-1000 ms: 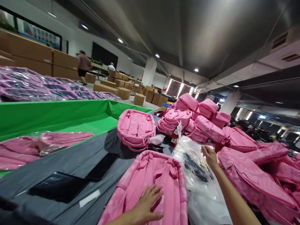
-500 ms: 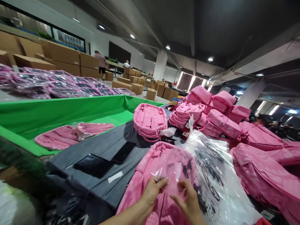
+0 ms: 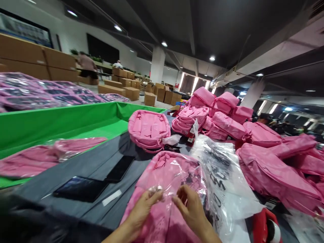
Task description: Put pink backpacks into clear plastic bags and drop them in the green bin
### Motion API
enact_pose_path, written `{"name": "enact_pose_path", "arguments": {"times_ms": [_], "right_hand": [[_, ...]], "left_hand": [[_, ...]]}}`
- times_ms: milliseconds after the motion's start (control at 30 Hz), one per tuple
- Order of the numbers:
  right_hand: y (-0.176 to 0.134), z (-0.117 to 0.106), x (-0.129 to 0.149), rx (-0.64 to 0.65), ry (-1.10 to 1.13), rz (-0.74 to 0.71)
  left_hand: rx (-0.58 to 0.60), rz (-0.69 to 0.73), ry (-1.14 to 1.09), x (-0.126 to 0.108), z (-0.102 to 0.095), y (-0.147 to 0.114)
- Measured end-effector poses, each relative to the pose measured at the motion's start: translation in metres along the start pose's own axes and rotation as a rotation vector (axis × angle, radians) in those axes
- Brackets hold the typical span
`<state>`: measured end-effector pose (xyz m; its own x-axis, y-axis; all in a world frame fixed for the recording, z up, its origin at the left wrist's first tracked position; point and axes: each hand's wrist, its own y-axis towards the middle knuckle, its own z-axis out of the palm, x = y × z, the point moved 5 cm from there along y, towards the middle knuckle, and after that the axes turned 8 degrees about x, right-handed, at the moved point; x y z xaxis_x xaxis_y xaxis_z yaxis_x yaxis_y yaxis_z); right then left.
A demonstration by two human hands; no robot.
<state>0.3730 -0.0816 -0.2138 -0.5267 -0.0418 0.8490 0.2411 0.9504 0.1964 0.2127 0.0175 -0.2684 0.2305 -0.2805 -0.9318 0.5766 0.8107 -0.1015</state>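
my left hand (image 3: 141,211) pinches the edge of the clear plastic bag (image 3: 222,182), my right hand (image 3: 191,211) grips it just beside, both over the pink backpack (image 3: 167,175) on the grey worktop (image 3: 101,162). the bag holds nothing yet. half a second ago my hands were already on it, a little closer together.

Pink backpack (image 3: 164,189) flat on table, clear bag (image 3: 222,182) draped over.

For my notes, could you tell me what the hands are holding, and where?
Both hands pinch the clear plastic bag at its near edge, over the pink backpack.
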Motion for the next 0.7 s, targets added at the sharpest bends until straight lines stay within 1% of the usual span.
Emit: {"name": "enact_pose_path", "arguments": {"times_ms": [33, 67, 100, 133, 167, 233, 300, 333, 400, 467, 533, 600, 633, 700], "right_hand": [[-0.007, 0.008, 0.005, -0.019, -0.105, -0.056], [-0.014, 0.013, 0.007, -0.064, -0.203, -0.102], [-0.019, 0.017, 0.007, -0.113, -0.274, -0.128], [-0.021, 0.019, 0.003, -0.137, -0.299, -0.131], [-0.021, 0.021, -0.003, -0.118, -0.271, -0.108], [-0.015, 0.023, -0.018, 0.001, -0.172, -0.039], [-0.009, 0.022, -0.028, 0.118, -0.056, 0.029], [-0.008, 0.020, -0.031, 0.138, 0.016, 0.064], [-0.007, 0.020, -0.028, 0.154, 0.141, 0.107], [-0.008, 0.028, -0.016, 0.193, 0.157, 0.092], [-0.008, 0.039, -0.002, 0.192, 0.116, 0.053], [-0.005, 0.042, 0.004, 0.144, 0.179, 0.074], [-0.002, 0.040, 0.003, 0.118, 0.255, 0.109], [0.007, 0.028, -0.006, 0.079, 0.407, 0.185]], "left_hand": [[0.039, -0.018, -0.063, -0.002, 0.006, -0.005], [0.073, -0.032, -0.109, -0.003, 0.012, -0.010], [0.092, -0.035, -0.131, -0.005, 0.017, -0.012], [0.095, -0.016, -0.117, -0.008, 0.020, -0.013], [0.078, 0.017, -0.077, -0.010, 0.022, -0.012], [0.023, 0.104, 0.039, -0.016, 0.020, -0.008], [-0.042, 0.173, 0.114, -0.021, 0.013, -0.003], [-0.074, 0.191, 0.128, -0.022, 0.010, -0.001], [-0.123, 0.213, 0.147, -0.023, 0.005, 0.001], [-0.140, 0.222, 0.176, -0.022, 0.005, 0.000], [-0.141, 0.224, 0.209, -0.020, 0.008, -0.001], [-0.145, 0.229, 0.254, -0.018, 0.007, -0.001], [-0.152, 0.232, 0.281, -0.017, 0.004, 0.000], [-0.168, 0.238, 0.346, -0.016, -0.011, 0.003]]}}
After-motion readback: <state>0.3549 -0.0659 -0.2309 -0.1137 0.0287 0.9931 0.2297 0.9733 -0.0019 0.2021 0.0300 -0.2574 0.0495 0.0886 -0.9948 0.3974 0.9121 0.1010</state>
